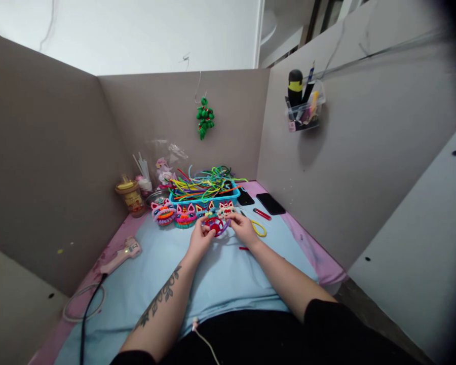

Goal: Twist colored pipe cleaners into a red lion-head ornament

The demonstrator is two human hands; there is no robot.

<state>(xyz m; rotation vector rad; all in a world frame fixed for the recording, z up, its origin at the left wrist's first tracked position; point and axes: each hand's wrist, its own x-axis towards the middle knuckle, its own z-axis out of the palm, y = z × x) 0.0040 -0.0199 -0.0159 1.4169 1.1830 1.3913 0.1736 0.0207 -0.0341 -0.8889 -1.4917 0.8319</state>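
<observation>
Between my two hands is a round red-and-purple pipe-cleaner piece (221, 227). My left hand (201, 237) pinches its red side, and my right hand (243, 228) grips the purple strand at its other edge. Just beyond my fingers stand several colourful pipe-cleaner animal heads with pointed ears, among them a pink one (185, 215) and a purple-and-orange one (163, 212). A short red strip (243, 248) lies on the cloth below my right hand. Yellow-handled scissors (260, 229) rest beside that hand, their blades partly hidden.
Behind the heads, a blue basket (203, 200) overflows with pipe cleaners. A red-handled cutter (262, 214) and black phone (270, 204) lie right. Left are a pink glue gun (122, 255) and a lidded cup (131, 197). Grey partitions (186, 111) enclose the table.
</observation>
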